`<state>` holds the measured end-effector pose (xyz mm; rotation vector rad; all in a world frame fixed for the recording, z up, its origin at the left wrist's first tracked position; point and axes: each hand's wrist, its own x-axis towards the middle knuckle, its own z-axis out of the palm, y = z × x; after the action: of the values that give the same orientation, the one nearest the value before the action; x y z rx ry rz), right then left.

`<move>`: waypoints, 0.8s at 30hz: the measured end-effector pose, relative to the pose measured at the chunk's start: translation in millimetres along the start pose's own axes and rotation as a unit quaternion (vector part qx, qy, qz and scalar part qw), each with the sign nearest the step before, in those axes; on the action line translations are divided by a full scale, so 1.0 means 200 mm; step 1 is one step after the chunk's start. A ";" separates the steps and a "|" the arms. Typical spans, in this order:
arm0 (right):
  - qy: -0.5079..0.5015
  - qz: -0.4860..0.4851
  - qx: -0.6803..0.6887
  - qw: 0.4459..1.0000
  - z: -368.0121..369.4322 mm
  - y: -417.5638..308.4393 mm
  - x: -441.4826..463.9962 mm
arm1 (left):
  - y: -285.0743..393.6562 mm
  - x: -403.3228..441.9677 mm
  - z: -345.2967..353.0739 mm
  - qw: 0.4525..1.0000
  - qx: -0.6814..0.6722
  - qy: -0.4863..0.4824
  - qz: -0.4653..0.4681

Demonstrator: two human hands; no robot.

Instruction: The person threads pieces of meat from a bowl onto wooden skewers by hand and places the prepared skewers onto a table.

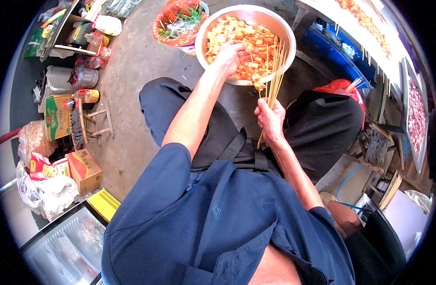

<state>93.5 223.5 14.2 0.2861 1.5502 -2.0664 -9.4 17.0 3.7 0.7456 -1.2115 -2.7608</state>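
A large metal bowl (pixel 291 35) full of orange, sauce-coated chunks of food (pixel 237 32) stands in front of my knees. Over its near side reaches my left hand (pixel 231 56), fingers curled near the point of a skewer; whatever they pinch is hard to make out. My right hand (pixel 271 118) is wrapped round a bundle of thin wooden skewers (pixel 276 78), which fan upward across the bowl's near rim. One skewer in that hand leans towards my left hand and carries a few orange chunks (pixel 258 84) low on its shaft.
A red-lined container (pixel 168 23) with green stalks stands left of the bowl. At right are a table of loaded skewers (pixel 377 28), a blue crate (pixel 329 54) and a tray of pinkish pieces (pixel 416 114). Bottles, cartons (pixel 85 169) and a small stool line the left. Another person's leg (pixel 345 216) shows at lower right.
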 end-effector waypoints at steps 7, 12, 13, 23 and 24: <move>-0.005 0.007 -0.023 1.000 0.00 0.02 0.01 | 0.01 -0.01 0.02 0.999 -0.038 -0.001 0.035; -0.006 0.008 -0.023 1.000 0.01 0.01 0.00 | 0.03 -0.03 0.03 0.998 -0.063 -0.015 0.022; -0.006 0.008 -0.023 1.000 0.01 0.01 0.00 | 0.02 -0.04 0.04 0.998 -0.059 -0.012 0.036; -0.007 0.013 -0.004 1.000 0.01 0.01 0.00 | -0.02 0.00 0.02 0.996 -0.060 -0.015 0.066; -0.005 0.011 -0.002 1.000 0.01 0.01 0.00 | -0.02 0.01 0.02 0.996 -0.060 -0.016 0.066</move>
<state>95.5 222.2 13.0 0.2891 1.5385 -2.0435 -11.3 22.3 1.4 0.5919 -1.0486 -2.7179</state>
